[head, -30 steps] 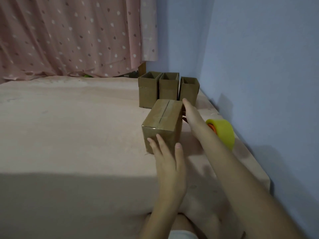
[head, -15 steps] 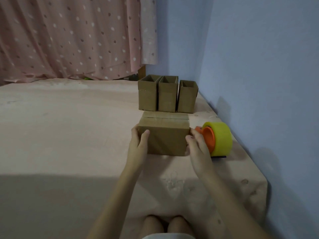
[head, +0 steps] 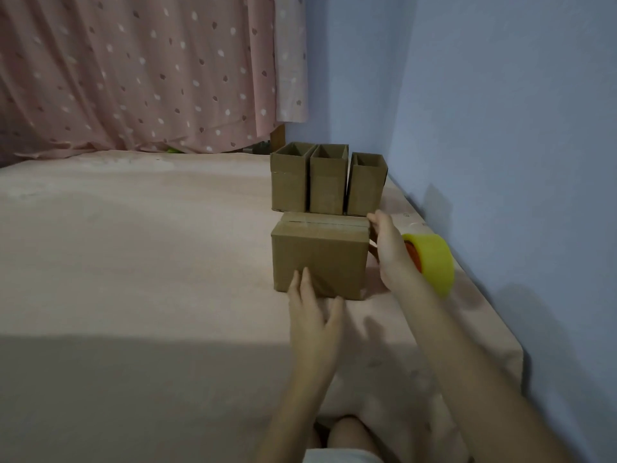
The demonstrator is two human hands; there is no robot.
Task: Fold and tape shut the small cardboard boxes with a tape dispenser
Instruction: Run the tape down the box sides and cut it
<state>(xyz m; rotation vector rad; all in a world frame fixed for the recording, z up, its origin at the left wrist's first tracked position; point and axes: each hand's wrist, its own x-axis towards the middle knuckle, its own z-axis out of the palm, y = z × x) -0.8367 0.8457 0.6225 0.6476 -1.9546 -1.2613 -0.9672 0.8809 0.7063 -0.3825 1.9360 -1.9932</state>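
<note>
A closed cardboard box (head: 320,259) with clear tape along its top seam lies on the pink bed sheet (head: 150,262). My left hand (head: 314,315) touches the box's near face low down with straight fingers. My right hand (head: 389,248) lies flat against the box's right end, fingers extended toward its far top corner. The tape dispenser (head: 430,262), a yellow roll on an orange core, sits just right of that hand, partly hidden by my wrist.
Three open cardboard boxes (head: 329,182) stand in a row behind the closed one, near the blue wall (head: 500,128). A pink dotted curtain (head: 133,71) hangs at the back. The bed's right edge (head: 484,315) runs along the wall.
The left hand slid from the box's left end to its near face. The right hand moved up along the right end, fingers now reaching its far top corner. The box sits slightly farther away.
</note>
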